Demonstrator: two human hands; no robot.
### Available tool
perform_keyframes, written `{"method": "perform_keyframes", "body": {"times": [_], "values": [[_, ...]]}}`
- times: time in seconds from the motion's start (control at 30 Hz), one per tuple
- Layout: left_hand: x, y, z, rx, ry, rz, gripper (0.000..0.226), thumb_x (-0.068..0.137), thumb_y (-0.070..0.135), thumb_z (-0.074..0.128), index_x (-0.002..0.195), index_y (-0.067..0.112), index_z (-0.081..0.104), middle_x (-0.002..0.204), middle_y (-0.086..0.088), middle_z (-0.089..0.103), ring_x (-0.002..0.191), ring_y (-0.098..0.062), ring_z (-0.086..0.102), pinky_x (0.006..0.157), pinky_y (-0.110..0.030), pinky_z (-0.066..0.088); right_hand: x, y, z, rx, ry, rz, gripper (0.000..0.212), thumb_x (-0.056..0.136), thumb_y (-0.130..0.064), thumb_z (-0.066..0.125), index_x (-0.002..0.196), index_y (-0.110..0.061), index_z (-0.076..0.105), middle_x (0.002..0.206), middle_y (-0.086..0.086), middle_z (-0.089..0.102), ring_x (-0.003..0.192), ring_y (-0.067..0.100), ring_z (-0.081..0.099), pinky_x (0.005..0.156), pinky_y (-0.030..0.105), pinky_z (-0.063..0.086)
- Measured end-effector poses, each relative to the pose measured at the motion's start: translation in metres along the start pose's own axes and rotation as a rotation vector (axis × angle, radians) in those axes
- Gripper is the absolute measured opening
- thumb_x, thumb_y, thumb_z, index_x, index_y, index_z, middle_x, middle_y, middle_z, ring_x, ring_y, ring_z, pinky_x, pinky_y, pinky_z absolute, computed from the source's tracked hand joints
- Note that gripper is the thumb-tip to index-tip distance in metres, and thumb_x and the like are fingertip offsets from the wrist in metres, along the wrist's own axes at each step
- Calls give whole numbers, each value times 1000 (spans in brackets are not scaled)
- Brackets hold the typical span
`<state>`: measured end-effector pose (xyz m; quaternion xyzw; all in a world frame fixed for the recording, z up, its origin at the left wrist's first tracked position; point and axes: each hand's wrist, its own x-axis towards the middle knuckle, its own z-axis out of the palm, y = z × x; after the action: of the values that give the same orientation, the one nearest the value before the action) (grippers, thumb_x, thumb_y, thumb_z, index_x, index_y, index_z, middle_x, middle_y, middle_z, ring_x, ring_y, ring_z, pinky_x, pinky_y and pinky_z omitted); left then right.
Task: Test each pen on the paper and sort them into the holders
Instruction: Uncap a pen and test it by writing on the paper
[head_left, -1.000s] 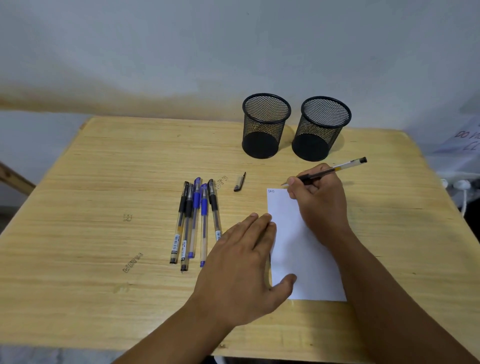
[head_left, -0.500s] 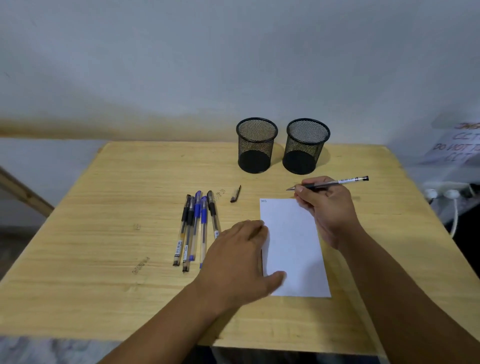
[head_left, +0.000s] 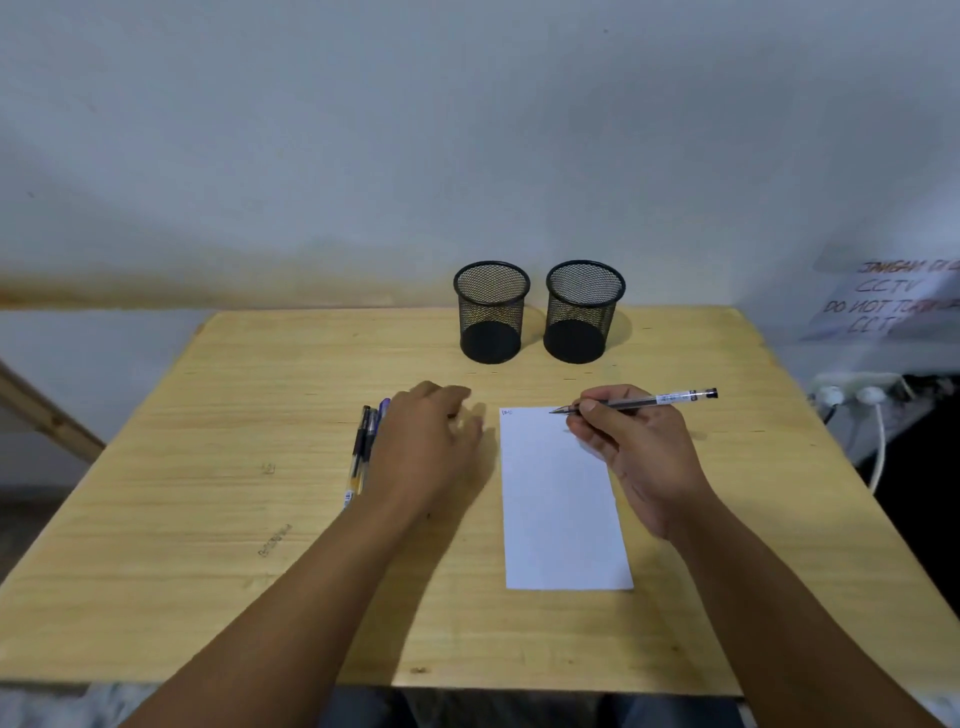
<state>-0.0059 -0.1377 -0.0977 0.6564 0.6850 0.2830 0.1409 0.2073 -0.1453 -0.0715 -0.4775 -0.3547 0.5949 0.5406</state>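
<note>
My right hand (head_left: 641, 457) grips an uncapped clear black pen (head_left: 660, 400), its tip just above the top edge of the white paper (head_left: 561, 519). A small scribble marks the paper's top left corner. My left hand (head_left: 428, 441) hovers left of the paper, fingers loosely bent and blurred, covering most of the row of pens (head_left: 361, 452). Only two black pens and a blue tip show beside it. The loose pen cap is hidden under this hand. Two black mesh holders (head_left: 491, 312) (head_left: 583, 310) stand side by side at the back.
The wooden table (head_left: 234, 519) ends at the wall behind the holders. A power strip with white plugs (head_left: 852, 389) and a handwritten sign (head_left: 888, 301) sit off the right edge. A wooden bar (head_left: 41, 415) slants at the far left.
My left hand left the paper and moved up and left over the pens and the cap. My right hand lifted the pen tip off the paper. The camera view pulled back.
</note>
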Motion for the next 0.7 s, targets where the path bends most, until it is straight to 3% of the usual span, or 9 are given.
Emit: {"method": "perform_keyframes", "body": {"times": [0.17, 0.3, 0.4, 0.57, 0.7], "values": [[19, -1, 1, 146, 21, -82, 37, 88, 41, 58, 120, 24, 67, 113, 0, 64, 110, -26, 52, 81, -34, 45, -12, -1, -2, -12, -3, 10, 6, 91, 4, 60, 95, 3, 64, 91, 17, 67, 87, 24, 69, 83, 26, 59], [22, -3, 1, 266, -54, -105, 26, 88, 36, 54, 101, 24, 73, 99, -2, 65, 97, -27, 52, 68, -31, 35, -17, 0, -3, -41, -18, 29, 6, 91, 2, 62, 92, -1, 65, 89, 15, 70, 87, 23, 71, 85, 31, 56], [21, -6, -1, 317, -35, -77, 22, 91, 34, 52, 100, 32, 72, 93, 5, 68, 92, -25, 54, 69, -33, 38, -19, 1, -2, -48, -19, 22, 7, 90, 1, 63, 93, -5, 64, 91, 16, 70, 87, 25, 71, 85, 33, 55], [0, -3, -14, 74, 5, 31, 17, 94, 34, 57, 102, 33, 72, 95, 16, 73, 88, -16, 61, 80, -38, 49, -22, -7, 3, -172, -5, -83, 9, 86, -2, 70, 93, -5, 65, 85, 13, 74, 82, 24, 71, 84, 34, 58], [-23, 5, -22, -139, -37, 59, 15, 93, 29, 63, 104, 32, 74, 93, 22, 72, 82, 0, 59, 74, -23, 47, -25, -18, 7, -265, 7, -154, 11, 83, -6, 74, 91, -7, 67, 83, 12, 75, 82, 28, 71, 82, 37, 58]]}}
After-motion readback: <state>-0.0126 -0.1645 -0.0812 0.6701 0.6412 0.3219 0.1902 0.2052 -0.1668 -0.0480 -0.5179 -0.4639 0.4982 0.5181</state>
